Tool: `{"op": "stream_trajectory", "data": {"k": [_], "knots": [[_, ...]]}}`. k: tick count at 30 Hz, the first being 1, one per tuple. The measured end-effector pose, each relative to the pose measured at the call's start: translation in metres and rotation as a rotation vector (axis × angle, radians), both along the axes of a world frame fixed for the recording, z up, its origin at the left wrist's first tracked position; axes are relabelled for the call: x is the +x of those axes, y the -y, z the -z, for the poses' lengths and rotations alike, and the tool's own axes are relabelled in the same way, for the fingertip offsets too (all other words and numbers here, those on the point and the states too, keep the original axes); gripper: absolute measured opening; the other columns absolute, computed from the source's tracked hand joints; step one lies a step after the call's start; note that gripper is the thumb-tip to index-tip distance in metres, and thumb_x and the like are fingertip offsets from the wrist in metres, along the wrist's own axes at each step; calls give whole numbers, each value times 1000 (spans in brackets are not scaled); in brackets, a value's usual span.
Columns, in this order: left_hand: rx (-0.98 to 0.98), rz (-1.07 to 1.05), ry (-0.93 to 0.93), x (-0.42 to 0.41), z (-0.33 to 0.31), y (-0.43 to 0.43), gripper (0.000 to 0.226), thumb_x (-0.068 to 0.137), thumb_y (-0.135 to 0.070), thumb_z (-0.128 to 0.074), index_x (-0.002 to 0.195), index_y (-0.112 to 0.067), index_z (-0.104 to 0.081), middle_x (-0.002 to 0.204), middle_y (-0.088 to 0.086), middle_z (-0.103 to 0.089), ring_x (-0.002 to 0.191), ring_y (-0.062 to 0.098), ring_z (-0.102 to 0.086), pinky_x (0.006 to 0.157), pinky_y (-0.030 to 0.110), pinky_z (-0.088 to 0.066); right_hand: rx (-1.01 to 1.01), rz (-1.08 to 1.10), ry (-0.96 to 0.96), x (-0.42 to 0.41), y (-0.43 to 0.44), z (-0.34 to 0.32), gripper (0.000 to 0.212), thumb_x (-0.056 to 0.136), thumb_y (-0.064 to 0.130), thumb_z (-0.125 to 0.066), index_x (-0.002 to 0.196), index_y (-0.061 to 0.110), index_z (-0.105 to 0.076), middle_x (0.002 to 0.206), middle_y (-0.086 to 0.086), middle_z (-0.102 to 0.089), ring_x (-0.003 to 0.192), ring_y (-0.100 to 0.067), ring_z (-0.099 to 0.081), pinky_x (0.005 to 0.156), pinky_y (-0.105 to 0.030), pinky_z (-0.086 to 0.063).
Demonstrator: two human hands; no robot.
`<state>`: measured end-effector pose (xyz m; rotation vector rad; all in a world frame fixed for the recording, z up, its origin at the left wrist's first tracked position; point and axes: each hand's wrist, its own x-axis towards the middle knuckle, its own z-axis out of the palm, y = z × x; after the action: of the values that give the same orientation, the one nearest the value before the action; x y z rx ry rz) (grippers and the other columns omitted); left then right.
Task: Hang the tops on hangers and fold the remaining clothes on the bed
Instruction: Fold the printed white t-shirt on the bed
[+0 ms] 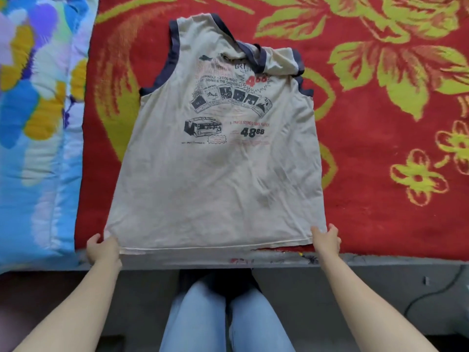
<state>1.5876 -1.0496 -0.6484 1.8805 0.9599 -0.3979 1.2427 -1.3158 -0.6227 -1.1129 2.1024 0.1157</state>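
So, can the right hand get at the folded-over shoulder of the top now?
Probably yes, after letting go. The right hand grips the hem corner of the top. Nothing lies over the folded shoulder, but it sits at the far end of the top, so a forward lean seems needed.

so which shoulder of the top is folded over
The right shoulder, crumpled and folded down; the left shoulder lies flat and straight on the red blanket.

Arms outstretched, left hand (102,247) and right hand (327,240) pinch the top (218,174).
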Motion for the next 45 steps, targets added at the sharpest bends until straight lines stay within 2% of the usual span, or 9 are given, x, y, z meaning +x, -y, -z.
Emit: {"op": "stream_trajectory", "data": {"k": [3,7,11,15,17,20,31,38,45], "knots": [[85,88,-35,-4,4,1,51,83,-4,-59,133,-3,-47,132,19,-51,119,36,-50,101,40,-42,-27,40,-29,2,4,9,58,92,20,-52,144,5,-29,142,-25,-33,125,-40,-39,97,-42,-35],[229,183,-18,-11,-4,-3,39,87,2,-45,124,0,-56,124,19,-57,113,35,-55,95,36,-45,-68,25,-54,-8,5,14,25,88,10,-52,108,-3,-60,101,-17,-58,94,-35,-54,72,-32,-38],[345,191,-27,-10,-11,-11,37,90,1,-41,123,-2,-58,124,18,-58,113,34,-55,96,35,-46,-126,148,-191,-14,2,6,27,91,13,-51,112,-3,-57,111,-25,-59,105,-41,-54,88,-42,-44],[537,366,-232,-16,-23,-15,35,92,1,-42,125,8,-51,129,28,-50,118,43,-48,98,46,-41,-1,194,-384,-12,-4,-6,40,90,10,-51,125,-7,-46,130,-29,-48,121,-44,-41,102,-51,-35],[636,462,-225,-20,-30,-6,38,90,-3,-48,128,1,-51,132,29,-43,121,45,-41,100,49,-34,34,197,-385,-1,-1,-13,48,87,7,-54,131,-4,-39,136,-29,-39,126,-43,-34,104,-51,-29],[665,657,-97,-13,-38,20,49,87,-14,-57,133,-16,-43,137,21,-34,124,41,-31,103,53,-24,-26,57,-313,23,16,-21,51,83,13,-60,130,7,-39,137,-26,-36,126,-39,-31,103,-51,-28],[506,967,267,89,-38,192,52,84,-9,-54,135,-14,-44,141,14,-36,128,33,-30,101,46,-26,-210,-449,-84,178,128,-24,57,84,15,-57,138,13,-37,145,-16,-29,134,-31,-24,106,-43,-25],[491,1185,380,128,-32,270,55,88,-11,-53,140,-15,-38,145,13,-31,132,32,-24,102,48,-24,-282,-757,-131,229,190,-14,59,86,14,-56,140,16,-34,148,-13,-24,136,-31,-21,107,-44,-26],[532,1420,411,172,-24,337,66,89,-17,-53,148,-18,-23,155,9,-16,138,29,-14,107,46,-20,-408,-1057,-296,254,251,3,62,83,11,-56,141,14,-33,135,-13,-37,124,-33,-34,91,-42,-37]]}}
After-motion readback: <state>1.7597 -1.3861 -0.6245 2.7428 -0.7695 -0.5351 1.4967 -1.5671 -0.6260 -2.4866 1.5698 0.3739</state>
